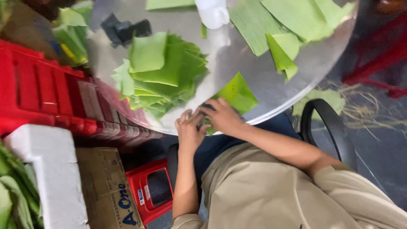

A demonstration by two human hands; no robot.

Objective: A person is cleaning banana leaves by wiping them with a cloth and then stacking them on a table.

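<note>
Pinching a green leaf piece [235, 95] at the near edge of the round metal table [237, 55], the right hand [222, 116] and left hand [189, 129] meet fingertip to fingertip, beside a stack of cut leaves [163, 74]

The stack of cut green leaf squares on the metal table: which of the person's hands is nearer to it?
Left. The left hand lies just below the stack of leaf squares; the right hand is further off, on a single leaf piece.
</note>
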